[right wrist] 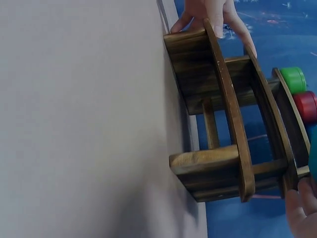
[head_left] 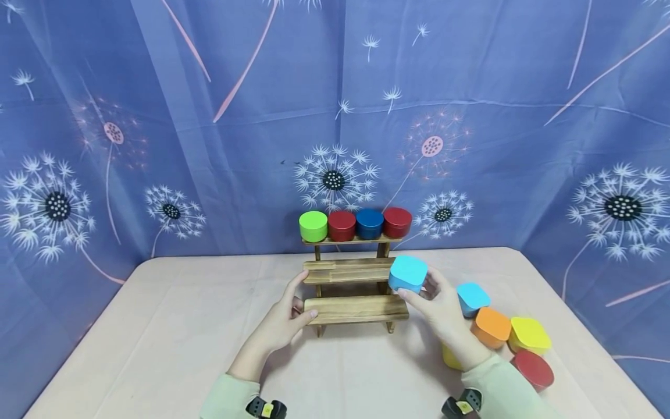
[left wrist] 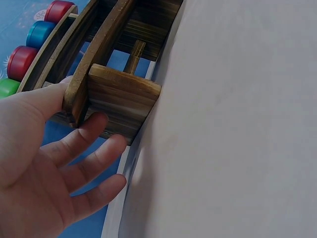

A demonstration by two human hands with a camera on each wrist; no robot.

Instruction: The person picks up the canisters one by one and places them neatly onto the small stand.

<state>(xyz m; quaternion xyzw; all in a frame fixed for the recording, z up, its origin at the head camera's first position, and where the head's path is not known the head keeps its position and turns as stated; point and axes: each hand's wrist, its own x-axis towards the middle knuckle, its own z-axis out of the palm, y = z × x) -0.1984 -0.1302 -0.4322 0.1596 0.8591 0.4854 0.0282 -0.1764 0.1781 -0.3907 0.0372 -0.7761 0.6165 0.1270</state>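
A three-tier wooden display stand [head_left: 356,309] is on the table. My left hand [head_left: 280,320] holds its left end, thumb on the lowest tier and index finger at the middle one. In the left wrist view, the other fingers of the left hand [left wrist: 64,163] curl loosely beside the stand's leg. My right hand [head_left: 442,305] pinches a light blue rounded-square box [head_left: 408,272] near the right end of the middle tier. Along the top tier stand a green round tin [head_left: 313,226], a red one [head_left: 341,226], a dark blue one [head_left: 369,224] and another red one [head_left: 397,223].
Right of the stand lie another light blue box [head_left: 473,298], an orange box [head_left: 491,327], a yellow box [head_left: 530,334] and a red round tin [head_left: 533,369]. A second yellow piece [head_left: 451,357] is partly hidden by my right forearm. Blue dandelion-print cloth [head_left: 235,174] hangs behind the table.
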